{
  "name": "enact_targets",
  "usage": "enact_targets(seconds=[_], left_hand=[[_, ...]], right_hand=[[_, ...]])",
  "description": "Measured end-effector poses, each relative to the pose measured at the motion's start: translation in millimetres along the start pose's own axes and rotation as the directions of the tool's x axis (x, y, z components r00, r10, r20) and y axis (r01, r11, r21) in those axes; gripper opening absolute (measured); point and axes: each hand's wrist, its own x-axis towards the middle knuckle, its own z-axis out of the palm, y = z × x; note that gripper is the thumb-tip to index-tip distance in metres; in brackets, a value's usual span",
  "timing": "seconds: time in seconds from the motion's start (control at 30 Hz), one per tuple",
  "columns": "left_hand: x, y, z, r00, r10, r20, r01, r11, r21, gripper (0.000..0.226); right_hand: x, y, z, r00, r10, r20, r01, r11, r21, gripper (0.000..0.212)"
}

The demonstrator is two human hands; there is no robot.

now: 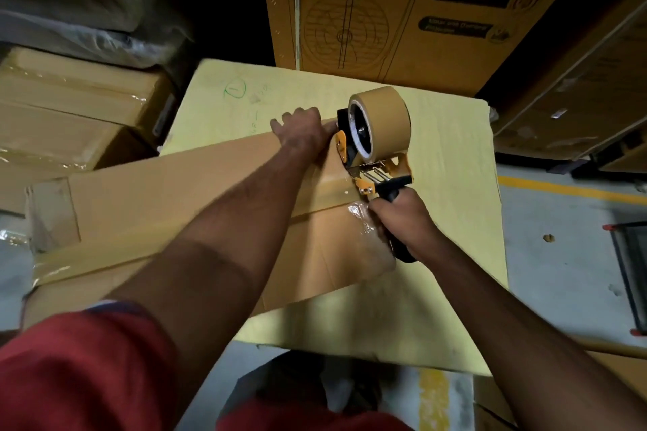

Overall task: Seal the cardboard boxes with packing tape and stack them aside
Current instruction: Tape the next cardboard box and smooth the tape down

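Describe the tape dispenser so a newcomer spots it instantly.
Find the pale yellow sheet under the long brown cardboard box. At the box's far end, the right hand grips a black-handled orange tape dispenser. Only it carries a fat tan tape roll.

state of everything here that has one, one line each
long cardboard box: flaps closed, lying on the yellow sheet, tape along its top seam
tape dispenser: loaded with a full roll, at the box's far end
left hand: pressing flat on the box beside the dispenser
right hand: gripping the dispenser's handle
yellow sheet: spread flat under the box
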Motion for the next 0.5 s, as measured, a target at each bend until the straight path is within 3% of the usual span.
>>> enact_targets(seconds=[0.37, 0.5], left_hand=[[-13.5, 18.8, -0.5, 0.992, -0.127, -0.015, 0.127, 0.991, -0.034, 0.061], [-23.7, 20.1, 4.5, 0.992, -0.122, -0.024, 0.123, 0.992, 0.034, 0.064]], right_hand=[[-63.7, 65.0, -15.3, 0.999, 0.008, 0.032, -0.01, 0.999, 0.048, 0.012], [-70.0, 79.7, -18.2, 1.0, -0.006, 0.014, 0.006, 1.0, 0.021, 0.012]])
